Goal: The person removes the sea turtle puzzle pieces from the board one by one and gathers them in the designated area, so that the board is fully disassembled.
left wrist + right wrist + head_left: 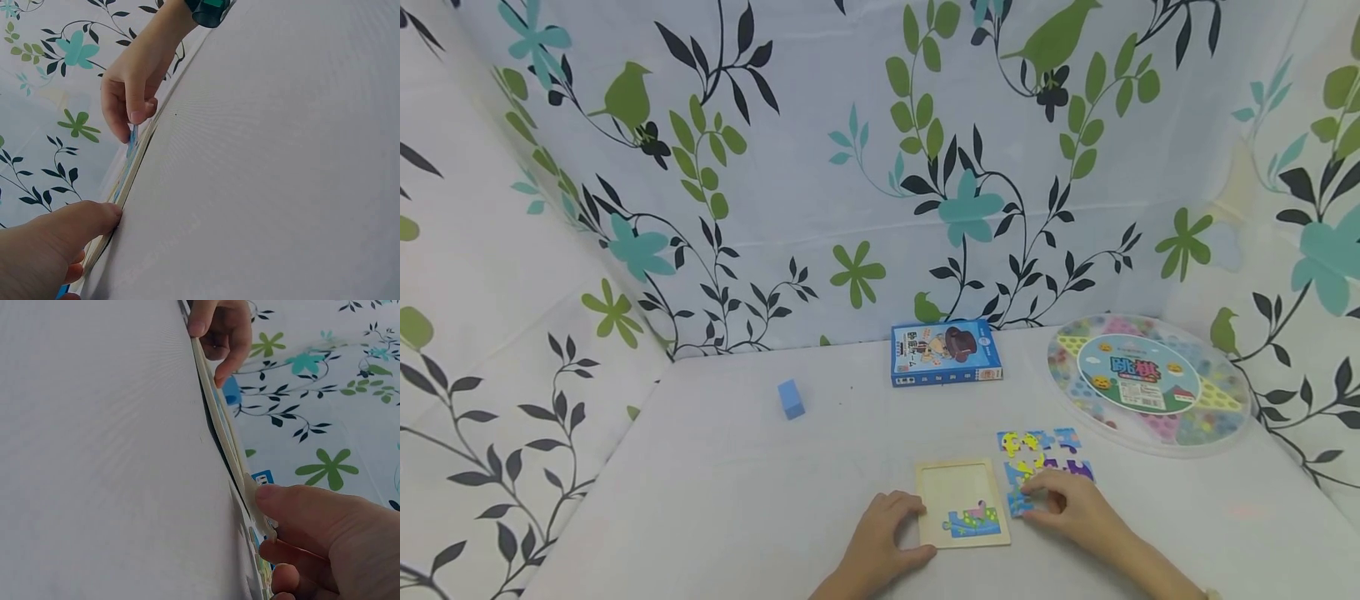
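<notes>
A square wooden puzzle tray [953, 485] lies on the table, with a few joined blue, green and pink pieces [976, 523] in its lower right part. My left hand [883, 537] grips the tray's lower left corner, fingers at the left side and thumb at the near edge. Just right of the tray, my right hand [1078, 510] pinches a jigsaw piece [255, 509] between thumb and fingers; its pale edge shows in the right wrist view, its picture does not. Loose blue, yellow and purple jigsaw pieces [1028, 444] lie beyond and under that hand.
A blue picture box [946, 353] stands near the patterned cloth backdrop [790, 208]. At the back right lies a round, colourful board-game case [1213, 392]. A small blue block [791, 400] sits to the left on the white table [715, 483].
</notes>
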{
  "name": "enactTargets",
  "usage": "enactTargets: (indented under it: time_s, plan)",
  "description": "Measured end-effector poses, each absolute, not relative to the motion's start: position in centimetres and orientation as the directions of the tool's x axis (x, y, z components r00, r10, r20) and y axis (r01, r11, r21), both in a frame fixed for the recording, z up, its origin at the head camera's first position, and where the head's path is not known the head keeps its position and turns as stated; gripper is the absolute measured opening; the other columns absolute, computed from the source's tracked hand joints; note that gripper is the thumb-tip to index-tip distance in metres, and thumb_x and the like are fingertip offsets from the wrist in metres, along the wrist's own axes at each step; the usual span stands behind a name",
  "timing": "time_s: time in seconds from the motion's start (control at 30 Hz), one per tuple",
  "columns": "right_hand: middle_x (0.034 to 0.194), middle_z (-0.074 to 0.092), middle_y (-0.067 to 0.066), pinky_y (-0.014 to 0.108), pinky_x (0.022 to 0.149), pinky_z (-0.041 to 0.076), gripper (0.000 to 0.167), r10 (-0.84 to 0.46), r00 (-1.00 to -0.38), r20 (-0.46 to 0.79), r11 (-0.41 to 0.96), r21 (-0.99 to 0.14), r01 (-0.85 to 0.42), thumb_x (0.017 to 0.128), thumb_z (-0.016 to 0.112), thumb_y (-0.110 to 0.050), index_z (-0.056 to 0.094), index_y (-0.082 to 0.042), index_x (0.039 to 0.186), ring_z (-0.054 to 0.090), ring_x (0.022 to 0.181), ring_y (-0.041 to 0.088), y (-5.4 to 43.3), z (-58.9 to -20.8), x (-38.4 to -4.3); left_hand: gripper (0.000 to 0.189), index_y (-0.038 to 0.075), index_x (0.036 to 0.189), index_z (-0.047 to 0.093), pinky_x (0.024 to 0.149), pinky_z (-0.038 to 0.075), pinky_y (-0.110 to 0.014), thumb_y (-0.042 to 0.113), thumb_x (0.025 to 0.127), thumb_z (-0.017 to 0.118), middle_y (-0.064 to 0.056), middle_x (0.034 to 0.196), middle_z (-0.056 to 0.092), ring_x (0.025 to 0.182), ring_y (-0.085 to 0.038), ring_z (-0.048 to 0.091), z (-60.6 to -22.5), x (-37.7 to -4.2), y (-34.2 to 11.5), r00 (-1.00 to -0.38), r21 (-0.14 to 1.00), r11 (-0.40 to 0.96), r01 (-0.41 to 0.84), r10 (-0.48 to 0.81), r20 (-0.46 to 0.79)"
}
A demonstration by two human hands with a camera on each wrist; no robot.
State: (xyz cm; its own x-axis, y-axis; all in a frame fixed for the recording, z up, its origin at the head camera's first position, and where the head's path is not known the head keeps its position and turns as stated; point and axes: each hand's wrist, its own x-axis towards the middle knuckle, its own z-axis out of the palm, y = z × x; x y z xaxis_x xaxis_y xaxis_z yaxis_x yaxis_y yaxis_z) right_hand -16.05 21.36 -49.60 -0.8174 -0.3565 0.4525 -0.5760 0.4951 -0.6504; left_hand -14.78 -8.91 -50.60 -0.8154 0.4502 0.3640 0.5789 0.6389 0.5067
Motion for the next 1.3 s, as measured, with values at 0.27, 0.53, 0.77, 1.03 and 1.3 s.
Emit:
enactTargets:
  time_s: [0.27, 0.53, 0.77, 1.03, 1.3]
  plan:
    - [0.071, 0.052, -0.012, 0.018, 0.045, 0.036, 0.021, -0.393, -0.811, 0.433, 0.491, -0.647, -0.583, 0.068, 0.077, -0.023, 0.065, -0.016, 0.085, 0.041, 0.052, 0.004, 21.60, -49.55, -16.07, 0.040, 0.017, 0.100, 0.059, 0.077, 0.039, -0.025, 0.043, 0.071, 0.070, 0.012, 0.102, 0.054, 0.086, -0.007, 0.043, -50.47, -14.74, -8.89, -0.826, 0.518, 0.644, 0.563, 0.443, 0.347]
    - [0.073, 0.051, -0.014, 0.018, 0.048, 0.037, 0.017, -0.459, -0.797, 0.391, 0.498, -0.630, -0.596, 0.071, 0.075, -0.020, 0.064, -0.018, 0.083, 0.039, 0.055, 0.002, 22.06, -48.96, -16.13, 0.039, 0.016, 0.099, 0.059, 0.078, 0.039, -0.026, 0.040, 0.071, 0.072, 0.011, 0.102, 0.054, 0.086, -0.007, 0.043, -50.56, -14.73, -8.84, -0.816, 0.507, 0.639, 0.578, 0.440, 0.376]
    - [0.084, 0.058, -0.013, 0.022, 0.059, 0.043, 0.016, -0.518, -0.744, 0.422, 0.490, -0.567, -0.662, 0.071, 0.075, -0.016, 0.064, -0.019, 0.083, 0.050, 0.072, 0.005, 22.05, -48.77, -16.15, 0.039, 0.016, 0.099, 0.059, 0.078, 0.039, -0.026, 0.040, 0.071, 0.072, 0.011, 0.102, 0.054, 0.087, -0.008, 0.043, -50.41, -14.71, -8.79, -0.821, 0.515, 0.639, 0.571, 0.439, 0.366]
    - [0.085, 0.055, -0.011, 0.018, 0.054, 0.040, 0.018, -0.554, -0.679, 0.481, 0.443, -0.520, -0.730, 0.071, 0.074, -0.009, 0.064, -0.020, 0.081, 0.047, 0.068, 0.004, 21.92, -48.77, -16.20, 0.039, 0.017, 0.100, 0.059, 0.079, 0.039, -0.027, 0.041, 0.071, 0.071, 0.011, 0.103, 0.054, 0.088, -0.008, 0.043, -50.44, -14.71, -8.80, -0.829, 0.525, 0.641, 0.559, 0.437, 0.349]
    - [0.091, 0.046, -0.008, 0.016, 0.052, 0.038, 0.017, -0.561, -0.702, 0.439, 0.485, -0.512, -0.709, 0.072, 0.073, -0.009, 0.065, -0.020, 0.082, 0.039, 0.062, -0.001, 21.96, -48.78, -15.99, 0.039, 0.017, 0.100, 0.059, 0.080, 0.039, -0.028, 0.043, 0.073, 0.070, 0.010, 0.103, 0.053, 0.089, -0.009, 0.044, -50.30, -14.70, -8.81, -0.835, 0.531, 0.645, 0.550, 0.442, 0.328]
